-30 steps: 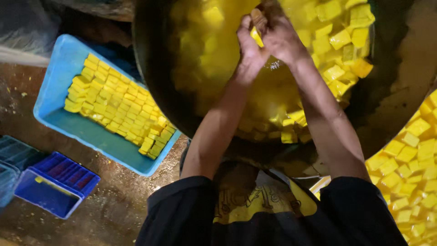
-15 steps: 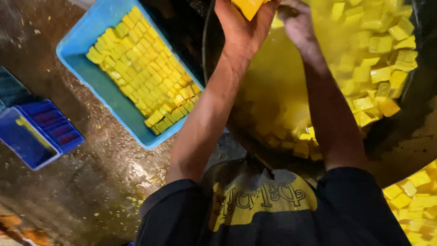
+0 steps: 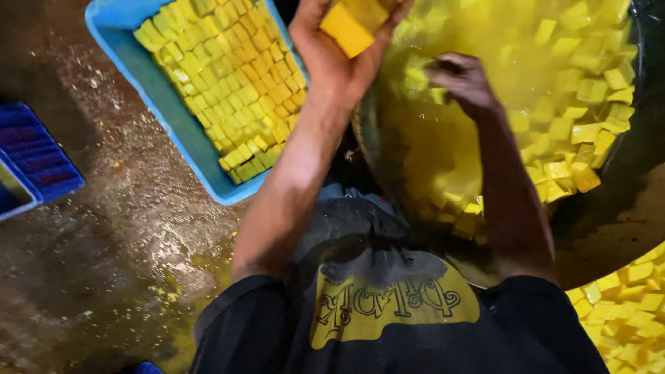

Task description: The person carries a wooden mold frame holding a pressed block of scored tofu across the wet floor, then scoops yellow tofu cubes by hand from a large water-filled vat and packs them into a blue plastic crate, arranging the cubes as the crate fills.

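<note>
My left hand (image 3: 332,59) is raised over the rim of a big dark pan (image 3: 623,201) and grips a stack of yellow cubes (image 3: 353,24). My right hand (image 3: 465,79) reaches down into the pan's yellow liquid, its fingers curled among several floating yellow cubes (image 3: 575,125); whether it holds one I cannot tell. A light blue tray (image 3: 149,90) to the left is packed with neat rows of the same yellow cubes (image 3: 228,76).
A dark blue crate (image 3: 34,159) stands at the left edge on a wet, stained floor (image 3: 118,242). More yellow cubes (image 3: 630,312) lie piled at the lower right. My dark shirt with a yellow print fills the bottom.
My left hand has lifted out of the pan with yellow cubes and moved left toward the blue tray. My right hand has dropped lower into the liquid. The view has shifted right.
</note>
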